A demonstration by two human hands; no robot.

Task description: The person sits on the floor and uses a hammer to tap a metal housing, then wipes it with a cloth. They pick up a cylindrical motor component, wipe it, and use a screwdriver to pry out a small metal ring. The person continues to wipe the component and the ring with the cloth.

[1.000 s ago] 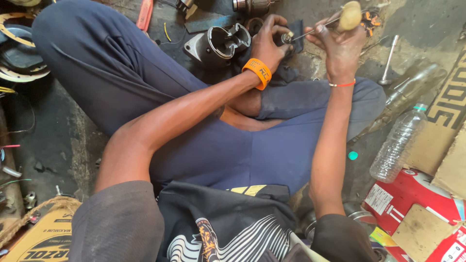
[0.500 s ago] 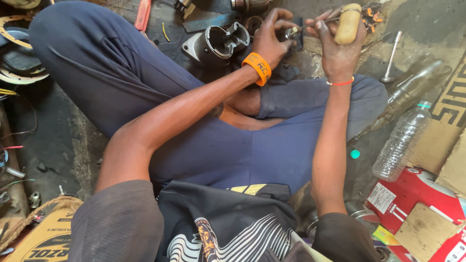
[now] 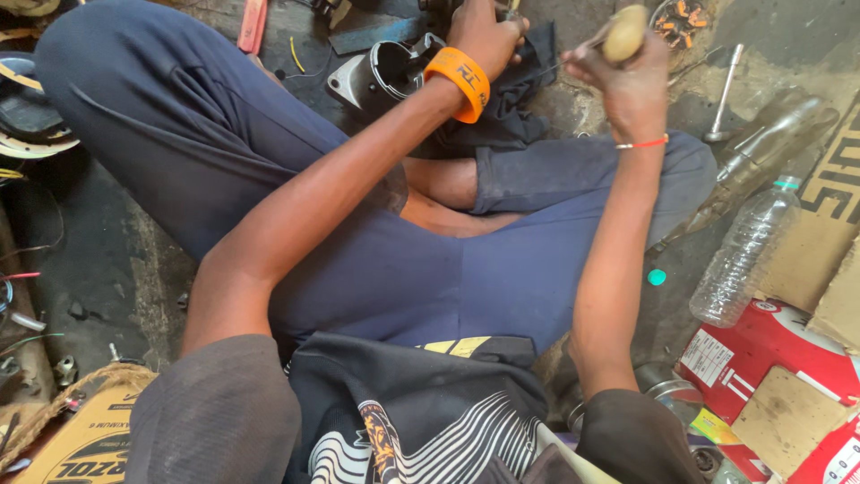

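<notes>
I sit cross-legged on a dirty floor. My left hand (image 3: pixel 488 31), with an orange wristband, is closed around a small metal part at the top edge, over a dark cloth (image 3: pixel 520 85); the part is mostly hidden. My right hand (image 3: pixel 627 72) grips a screwdriver by its yellowish handle (image 3: pixel 624 31), its thin shaft pointing left toward the left hand. A black cylindrical housing (image 3: pixel 381 76) lies just left of my left wrist.
A clear plastic bottle (image 3: pixel 743 255) and a glass bottle (image 3: pixel 761 148) lie at right, beside cardboard and a red carton (image 3: pixel 770 354). A metal rod (image 3: pixel 724 94) and a small dish of bits (image 3: pixel 681 20) sit top right. Wires and rope lie at left.
Both hands have shifted toward the top of the view. The left hand now covers the small part, and the screwdriver handle has swung slightly left.
</notes>
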